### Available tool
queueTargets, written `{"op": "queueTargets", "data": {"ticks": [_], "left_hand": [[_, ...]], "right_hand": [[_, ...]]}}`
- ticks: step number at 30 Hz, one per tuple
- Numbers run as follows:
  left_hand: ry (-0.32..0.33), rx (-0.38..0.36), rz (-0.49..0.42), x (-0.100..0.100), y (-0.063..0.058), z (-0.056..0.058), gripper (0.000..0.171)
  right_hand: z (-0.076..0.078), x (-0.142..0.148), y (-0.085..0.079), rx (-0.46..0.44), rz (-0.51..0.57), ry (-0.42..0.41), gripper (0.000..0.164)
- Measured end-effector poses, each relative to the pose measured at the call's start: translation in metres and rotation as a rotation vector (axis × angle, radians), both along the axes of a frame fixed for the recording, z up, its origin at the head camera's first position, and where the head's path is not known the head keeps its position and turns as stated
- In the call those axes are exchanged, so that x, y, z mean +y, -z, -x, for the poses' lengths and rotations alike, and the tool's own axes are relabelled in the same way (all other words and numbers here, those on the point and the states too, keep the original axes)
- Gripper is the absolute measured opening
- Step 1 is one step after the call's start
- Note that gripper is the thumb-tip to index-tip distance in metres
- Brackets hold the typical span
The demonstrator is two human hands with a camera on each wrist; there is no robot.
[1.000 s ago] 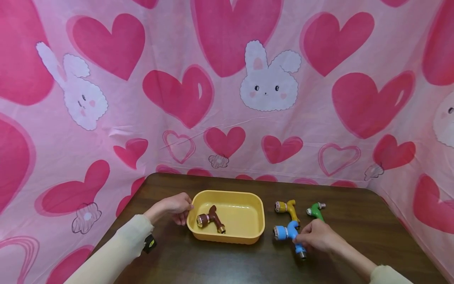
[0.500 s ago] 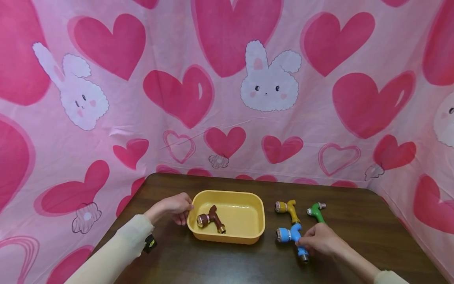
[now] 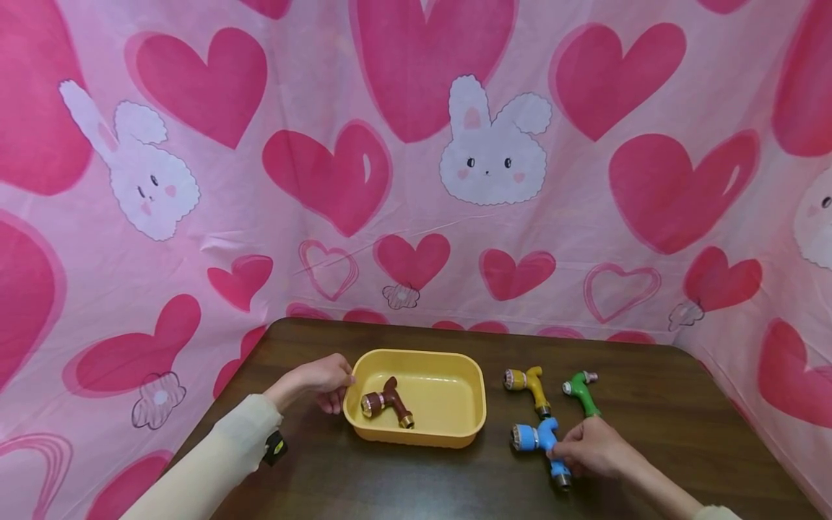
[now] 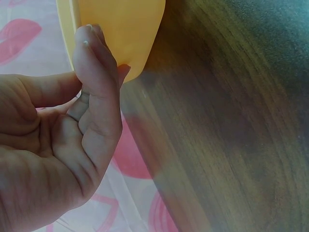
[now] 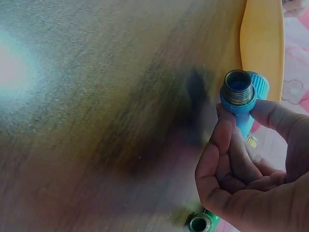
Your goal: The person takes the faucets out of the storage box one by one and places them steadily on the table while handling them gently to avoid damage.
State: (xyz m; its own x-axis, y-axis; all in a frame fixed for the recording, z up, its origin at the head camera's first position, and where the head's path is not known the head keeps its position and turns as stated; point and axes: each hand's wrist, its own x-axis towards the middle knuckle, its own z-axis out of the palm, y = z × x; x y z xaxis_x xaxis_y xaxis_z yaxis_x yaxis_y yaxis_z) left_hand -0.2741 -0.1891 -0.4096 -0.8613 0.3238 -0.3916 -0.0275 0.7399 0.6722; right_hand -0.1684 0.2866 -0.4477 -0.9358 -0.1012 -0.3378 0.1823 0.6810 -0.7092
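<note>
My left hand [image 3: 328,383] holds the left rim of a yellow plastic basin [image 3: 429,438]. In the left wrist view, thumb and fingers pinch the basin's wall [image 4: 125,34]. A brown faucet [image 3: 393,396] lies inside, toward the basin's left side. To the right of the basin, my right hand [image 3: 599,449] pinches a light blue faucet [image 3: 529,438] by its body, between thumb and fingers. Its threaded metal end [image 5: 238,92] faces the right wrist camera, and its shadow falls on the wood below. The fingers hide part of its body.
Behind the blue faucet lie a yellow faucet [image 3: 536,386] and a green faucet [image 3: 581,390], the green one partly behind my right hand. All rest on a dark wooden table [image 3: 351,491]. A pink heart-and-rabbit cloth [image 3: 416,188] hangs around the table's back and sides.
My right hand and the blue faucet have shifted slightly to the right and toward me, uncovering more of the yellow and green faucets. The left hand and basin stay put.
</note>
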Motion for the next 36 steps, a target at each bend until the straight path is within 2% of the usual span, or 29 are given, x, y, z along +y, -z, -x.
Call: {"op": "queueTargets", "data": {"ticks": [9, 12, 18, 21, 28, 35, 36], "left_hand": [[-0.001, -0.005, 0.0, 0.0, -0.001, 0.0, 0.028], [0.0, -0.005, 0.003, 0.0, -0.001, 0.0, 0.028], [0.0, -0.004, 0.003, 0.001, -0.002, -0.001, 0.028], [-0.001, -0.001, 0.005, 0.001, -0.002, -0.002, 0.028], [-0.004, 0.003, 0.007, 0.0, -0.001, -0.002, 0.028], [-0.008, 0.0, 0.005, 0.0, 0.0, 0.0, 0.027], [-0.007, -0.001, 0.004, 0.0, 0.0, 0.001, 0.027]], "right_hand": [[-0.001, 0.001, 0.004, -0.028, -0.001, 0.029, 0.02], [0.002, 0.006, 0.014, -0.032, -0.003, 0.039, 0.021], [0.014, 0.023, 0.039, -0.059, 0.023, -0.018, 0.024], [0.012, 0.022, 0.037, -0.067, 0.024, -0.02, 0.023], [0.001, 0.006, 0.018, -0.036, 0.0, 0.029, 0.02], [0.005, 0.013, 0.024, -0.06, 0.005, -0.025, 0.022], [0.004, 0.012, 0.023, -0.056, 0.007, -0.007, 0.022]]}}
